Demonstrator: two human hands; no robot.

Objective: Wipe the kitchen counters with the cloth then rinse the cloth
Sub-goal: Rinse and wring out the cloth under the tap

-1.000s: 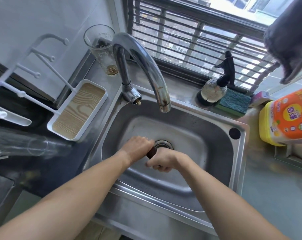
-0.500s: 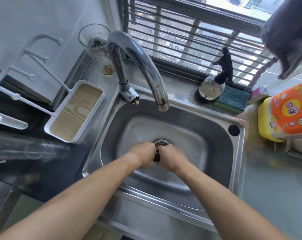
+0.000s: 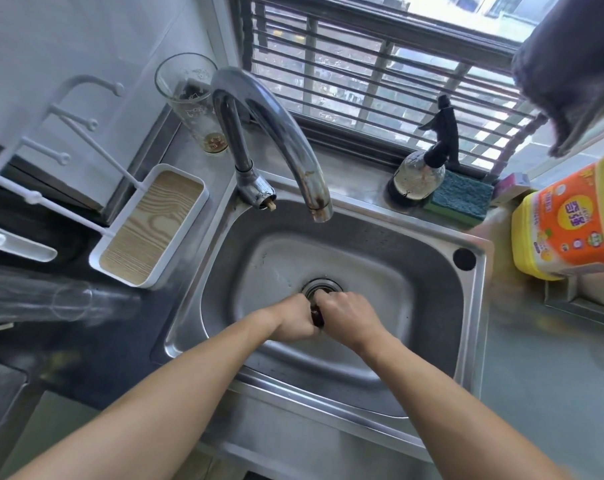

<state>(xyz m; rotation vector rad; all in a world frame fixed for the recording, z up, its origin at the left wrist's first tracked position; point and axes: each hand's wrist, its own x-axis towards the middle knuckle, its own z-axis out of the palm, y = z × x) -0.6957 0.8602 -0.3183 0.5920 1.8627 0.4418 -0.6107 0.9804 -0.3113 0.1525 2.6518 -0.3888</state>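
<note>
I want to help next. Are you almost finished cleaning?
Nearly. Both hands, left hand and right hand, squeeze the dark cloth over the sink drain. No water runs from the tap, so it looks like wringing out. Whether the counters are wiped, I cannot tell.

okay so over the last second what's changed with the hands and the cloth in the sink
The left hand and right hand closed together over the dark cloth, from slightly apart to knuckles nearly touching, and edged toward the drain. Less cloth shows between them now, only a dark sliver. Both hands kept their hold on it throughout. The tap stayed dry, and the sink and sponge did not move.
</note>
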